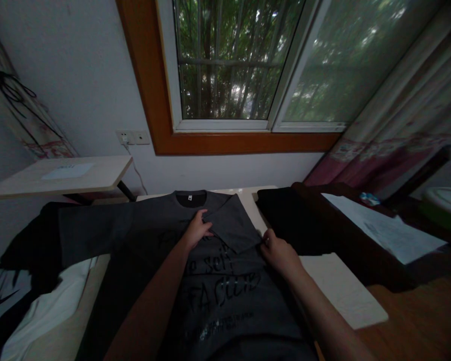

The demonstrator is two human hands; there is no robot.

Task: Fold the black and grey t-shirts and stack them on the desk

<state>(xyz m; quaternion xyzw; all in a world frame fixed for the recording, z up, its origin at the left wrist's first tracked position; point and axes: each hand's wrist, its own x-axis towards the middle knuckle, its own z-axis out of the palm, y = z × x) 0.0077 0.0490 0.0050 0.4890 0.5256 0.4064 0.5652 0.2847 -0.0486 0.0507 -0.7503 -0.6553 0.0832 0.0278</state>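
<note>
A dark grey T-shirt [220, 316] with black lettering lies front up over a pale table, its collar toward the window. Its right-side sleeve is folded inward over the chest, while the left-side sleeve stretches out flat. My left hand [198, 229] rests on the chest below the collar, beside the folded sleeve, thumb and forefinger apart. At the shirt's right edge, my right hand [280, 250] is closed in a pinch on the fabric near the sleeve's lower corner. The shirt's hem runs out of view at the bottom.
Folded black cloth [289, 215] lies on the right of the pale table [342, 288]. Dark and white clothes [60, 288] are heaped at left, below a small side table [97, 168]. A paper sheet [383, 225] lies far right. The window [233, 65] is ahead.
</note>
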